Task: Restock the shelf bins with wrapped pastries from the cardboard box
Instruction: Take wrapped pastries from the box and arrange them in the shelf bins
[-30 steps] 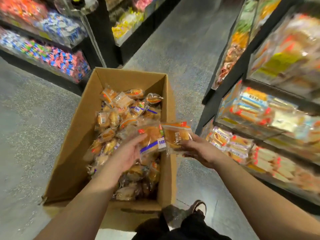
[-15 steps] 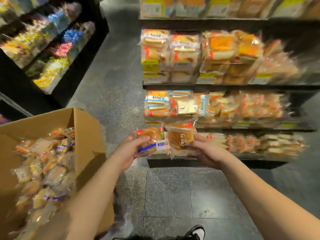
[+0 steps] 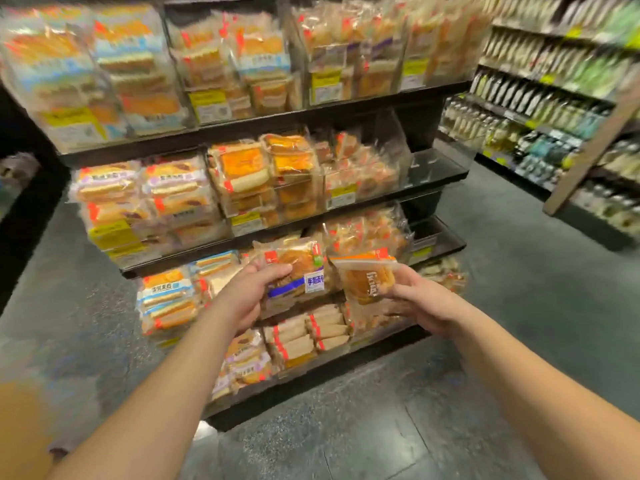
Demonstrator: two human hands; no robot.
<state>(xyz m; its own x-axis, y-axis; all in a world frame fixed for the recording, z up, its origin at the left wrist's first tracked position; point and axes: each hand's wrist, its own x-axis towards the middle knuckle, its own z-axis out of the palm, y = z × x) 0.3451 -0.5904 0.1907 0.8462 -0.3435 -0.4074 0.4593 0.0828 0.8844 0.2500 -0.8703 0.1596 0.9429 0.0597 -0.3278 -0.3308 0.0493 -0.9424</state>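
The black tiered shelf (image 3: 429, 180) is the landmark: grey speckled floor (image 3: 519, 306) lies open to its right, up to a second rack (image 3: 554, 98) well apart, and bare floor runs before its bottom edge. Half a second ago the cardboard box filled the lower left; now only a blurred tan corner (image 3: 20, 427) shows there, and the shelf looms closer. In front of the lower tiers, the left hand (image 3: 242, 299) grips a crinkly clear-wrapped round pastry (image 3: 298, 268) with a blue band; the right hand (image 3: 426, 303) pinches a second glossy wrapped pastry (image 3: 367, 282), orange-topped, just beside the first
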